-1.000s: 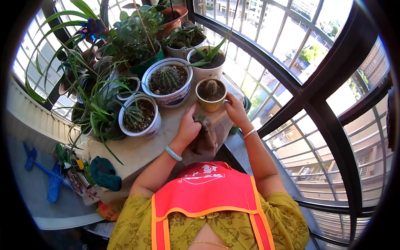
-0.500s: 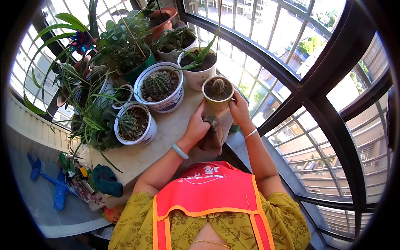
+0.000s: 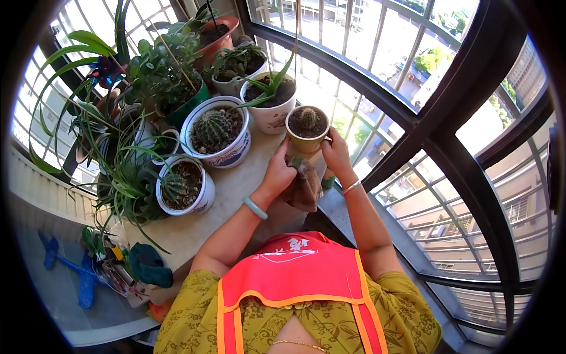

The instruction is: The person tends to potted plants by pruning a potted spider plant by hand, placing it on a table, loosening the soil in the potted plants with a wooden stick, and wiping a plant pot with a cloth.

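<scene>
A small yellowish pot [image 3: 305,143] with a round cactus [image 3: 308,118] in dark soil stands upright between my hands near the right edge of the pale tabletop [image 3: 236,203]. My left hand [image 3: 278,171] is closed round a brown cloth [image 3: 303,187] that hangs below it, its fingertips near the pot's left side. My right hand [image 3: 337,154] has its fingers on the pot's right side. Just behind the small pot is a white pot [image 3: 274,116] with a long-leaved plant. Left of it stands a blue-rimmed white pot [image 3: 227,154] with a larger cactus.
Another white pot [image 3: 205,197] with a cactus stands nearer on the left, beside trailing leafy plants [image 3: 127,171]. A dark green cloth [image 3: 150,265] and a blue object [image 3: 86,286] are at lower left. A barred window [image 3: 377,41] borders the back and right.
The view has shifted, and the other pots appear further left and lower. The small pot and both hands have moved right relative to the pots, away from the blue-rimmed one.
</scene>
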Demonstrator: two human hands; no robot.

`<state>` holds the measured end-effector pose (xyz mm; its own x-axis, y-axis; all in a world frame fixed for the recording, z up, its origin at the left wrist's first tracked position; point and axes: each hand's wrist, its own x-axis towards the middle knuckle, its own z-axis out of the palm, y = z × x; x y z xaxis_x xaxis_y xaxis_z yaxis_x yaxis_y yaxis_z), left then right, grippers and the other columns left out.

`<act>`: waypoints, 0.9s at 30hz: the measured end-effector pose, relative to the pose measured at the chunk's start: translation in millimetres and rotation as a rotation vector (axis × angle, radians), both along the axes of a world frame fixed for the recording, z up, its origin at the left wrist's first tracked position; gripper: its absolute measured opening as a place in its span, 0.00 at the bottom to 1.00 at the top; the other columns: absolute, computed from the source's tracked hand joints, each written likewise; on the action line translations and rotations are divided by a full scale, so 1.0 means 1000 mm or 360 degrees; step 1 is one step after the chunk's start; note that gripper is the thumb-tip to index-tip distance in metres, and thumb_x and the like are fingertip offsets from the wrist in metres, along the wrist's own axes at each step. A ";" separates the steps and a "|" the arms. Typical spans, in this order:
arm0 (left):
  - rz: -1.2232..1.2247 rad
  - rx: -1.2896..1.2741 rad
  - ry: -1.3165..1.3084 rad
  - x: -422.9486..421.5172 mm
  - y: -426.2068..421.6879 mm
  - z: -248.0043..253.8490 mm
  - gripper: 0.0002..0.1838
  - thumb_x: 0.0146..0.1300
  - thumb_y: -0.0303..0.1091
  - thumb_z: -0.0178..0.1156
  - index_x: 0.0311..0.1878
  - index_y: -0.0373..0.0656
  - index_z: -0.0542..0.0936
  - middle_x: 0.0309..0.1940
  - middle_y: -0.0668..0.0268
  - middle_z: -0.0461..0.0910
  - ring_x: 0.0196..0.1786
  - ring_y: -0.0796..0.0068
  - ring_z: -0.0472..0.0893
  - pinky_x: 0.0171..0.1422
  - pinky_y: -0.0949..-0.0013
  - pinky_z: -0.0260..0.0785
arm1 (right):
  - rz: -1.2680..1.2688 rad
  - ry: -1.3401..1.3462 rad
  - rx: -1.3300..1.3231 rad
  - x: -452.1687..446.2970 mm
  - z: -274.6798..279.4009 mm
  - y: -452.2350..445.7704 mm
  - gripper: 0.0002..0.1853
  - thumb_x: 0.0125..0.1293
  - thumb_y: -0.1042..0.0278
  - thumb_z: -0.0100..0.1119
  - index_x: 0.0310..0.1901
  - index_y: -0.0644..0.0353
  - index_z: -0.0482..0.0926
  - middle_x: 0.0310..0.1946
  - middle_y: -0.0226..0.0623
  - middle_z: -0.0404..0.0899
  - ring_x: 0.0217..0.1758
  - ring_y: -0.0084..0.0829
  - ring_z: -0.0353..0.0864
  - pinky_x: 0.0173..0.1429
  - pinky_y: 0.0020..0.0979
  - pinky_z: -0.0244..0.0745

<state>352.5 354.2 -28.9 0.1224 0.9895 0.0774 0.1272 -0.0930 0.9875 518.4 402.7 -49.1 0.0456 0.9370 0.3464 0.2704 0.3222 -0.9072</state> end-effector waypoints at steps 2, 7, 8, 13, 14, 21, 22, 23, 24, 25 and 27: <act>0.0002 -0.0025 0.0009 -0.001 -0.001 0.001 0.45 0.44 0.13 0.48 0.71 0.42 0.53 0.25 0.73 0.69 0.27 0.85 0.67 0.32 0.82 0.61 | -0.0015 -0.0029 -0.0011 -0.001 0.000 0.000 0.21 0.57 0.78 0.45 0.55 0.69 0.70 0.44 0.47 0.79 0.48 0.35 0.80 0.50 0.30 0.73; -0.0014 -0.0069 0.0007 -0.003 0.001 -0.007 0.46 0.42 0.16 0.50 0.71 0.41 0.53 0.46 0.61 0.69 0.38 0.76 0.71 0.45 0.76 0.65 | -0.0057 -0.0078 0.0014 0.000 -0.016 0.006 0.22 0.57 0.78 0.45 0.56 0.69 0.69 0.45 0.47 0.79 0.49 0.35 0.79 0.51 0.30 0.72; -0.0014 -0.0109 -0.0023 -0.004 0.000 -0.011 0.46 0.41 0.16 0.51 0.71 0.41 0.53 0.54 0.57 0.69 0.42 0.73 0.72 0.49 0.74 0.66 | -0.0017 -0.0053 0.0051 0.002 -0.017 0.007 0.22 0.58 0.78 0.46 0.57 0.67 0.69 0.46 0.49 0.78 0.49 0.36 0.79 0.52 0.31 0.72; 0.0122 0.0248 0.0056 -0.013 -0.036 -0.006 0.39 0.41 0.16 0.52 0.64 0.39 0.65 0.57 0.59 0.68 0.54 0.68 0.71 0.57 0.75 0.61 | -0.0027 0.0067 -0.0031 0.016 -0.008 -0.013 0.21 0.61 0.76 0.48 0.57 0.67 0.69 0.46 0.45 0.78 0.50 0.34 0.78 0.54 0.30 0.72; 0.0153 0.0240 0.0041 -0.017 -0.049 0.005 0.39 0.41 0.16 0.52 0.64 0.39 0.65 0.57 0.59 0.68 0.54 0.68 0.71 0.57 0.75 0.61 | -0.0028 -0.0026 -0.0065 0.024 -0.009 -0.016 0.18 0.64 0.74 0.50 0.55 0.66 0.71 0.44 0.43 0.79 0.47 0.29 0.79 0.50 0.27 0.74; 0.0027 0.0283 0.0047 -0.045 -0.110 0.012 0.21 0.44 0.17 0.58 0.46 0.42 0.74 0.42 0.68 0.70 0.37 0.79 0.69 0.44 0.78 0.61 | 0.0367 -0.0135 -0.0518 0.017 0.025 -0.094 0.15 0.68 0.61 0.52 0.27 0.63 0.74 0.15 0.27 0.71 0.19 0.15 0.69 0.25 0.19 0.64; 0.0029 0.0207 0.0010 -0.047 -0.117 0.010 0.20 0.45 0.17 0.57 0.45 0.42 0.74 0.40 0.68 0.69 0.37 0.79 0.69 0.45 0.77 0.61 | 0.0607 -0.0125 -0.0577 0.013 0.022 -0.105 0.15 0.67 0.61 0.53 0.28 0.64 0.75 0.19 0.31 0.75 0.24 0.19 0.74 0.31 0.22 0.69; 0.0049 0.0199 0.0000 -0.051 -0.123 0.007 0.20 0.45 0.17 0.57 0.45 0.42 0.74 0.40 0.68 0.69 0.37 0.79 0.69 0.45 0.77 0.61 | 0.0880 -0.0280 -0.0432 0.002 0.023 -0.116 0.11 0.65 0.63 0.55 0.37 0.64 0.77 0.28 0.35 0.79 0.32 0.25 0.77 0.40 0.26 0.72; 0.0055 0.0133 -0.0046 -0.054 -0.128 0.003 0.20 0.45 0.18 0.57 0.45 0.41 0.74 0.41 0.67 0.69 0.40 0.77 0.70 0.47 0.76 0.62 | 0.1110 -0.0375 -0.0288 -0.011 0.030 -0.129 0.15 0.63 0.65 0.57 0.49 0.62 0.74 0.34 0.36 0.80 0.37 0.29 0.78 0.46 0.29 0.72; 0.0061 0.0067 -0.0092 -0.058 -0.133 0.000 0.20 0.46 0.18 0.57 0.45 0.40 0.73 0.42 0.66 0.69 0.42 0.76 0.71 0.50 0.75 0.62 | 0.1201 -0.0420 -0.0273 -0.024 0.029 -0.141 0.21 0.61 0.68 0.57 0.56 0.61 0.68 0.37 0.39 0.79 0.39 0.28 0.78 0.47 0.28 0.72; 0.0050 0.0097 -0.0067 -0.062 -0.143 0.001 0.21 0.47 0.19 0.57 0.48 0.39 0.72 0.45 0.64 0.70 0.47 0.74 0.71 0.54 0.74 0.62 | 0.1250 -0.0363 -0.0578 -0.038 0.015 -0.158 0.22 0.61 0.69 0.56 0.57 0.62 0.68 0.39 0.41 0.78 0.41 0.27 0.77 0.48 0.28 0.71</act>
